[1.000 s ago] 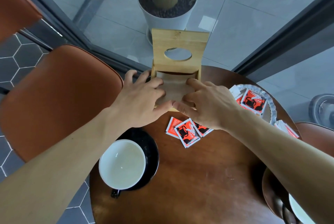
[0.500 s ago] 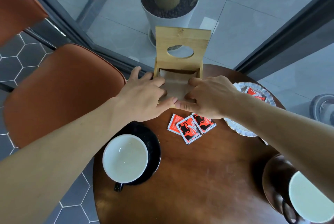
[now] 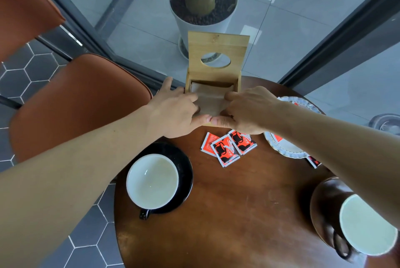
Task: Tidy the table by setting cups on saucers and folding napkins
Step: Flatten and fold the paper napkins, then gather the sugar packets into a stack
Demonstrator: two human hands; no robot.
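The brown napkin (image 3: 211, 103) is lying flat in the bamboo holder (image 3: 217, 63) at the table's (image 3: 238, 213) far edge, its long axis running from the near side toward the holder's upright back panel. Both hands are on it: the left hand (image 3: 173, 111) is pinching its left edge and the right hand (image 3: 246, 109) is pinching its right edge, thumbs touching at the near edge. Compared with half a second ago, the hands are staying pretty much where they were, fingers curling in a bit tighter. The white cup (image 3: 152, 181) is sitting on the black saucer (image 3: 184, 172) near the table's left edge, and red sachets (image 3: 228, 146) are lying mid-table. Another cup (image 3: 365, 224) is sitting at the right edge.
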